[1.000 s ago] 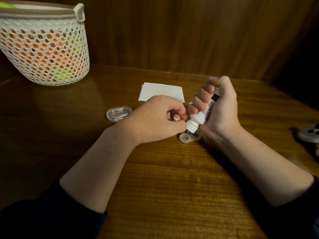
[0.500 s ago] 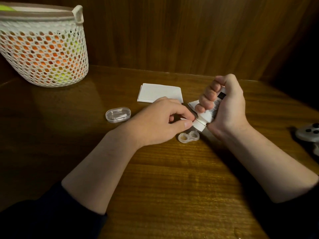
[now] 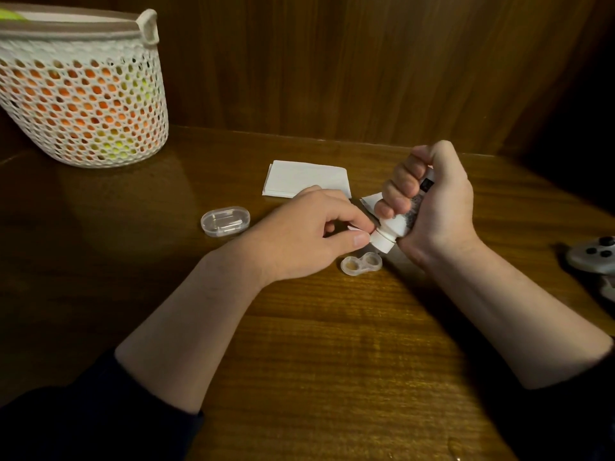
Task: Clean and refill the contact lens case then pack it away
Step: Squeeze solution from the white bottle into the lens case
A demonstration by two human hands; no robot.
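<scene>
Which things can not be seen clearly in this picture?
- Head view: bottle label, covered by the right hand.
- Whether the cap is on: left hand fingers cover it.
- Liquid in the lens case: too small.
- Grey device: cut by the right edge.

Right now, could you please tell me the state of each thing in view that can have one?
Solution bottle: tilted, cap end down, gripped by right hand.
Bottle cap: on the bottle, pinched by left hand.
Lens case: both wells uncovered, on the table.
Clear box: closed.
Tissue: folded flat.
</scene>
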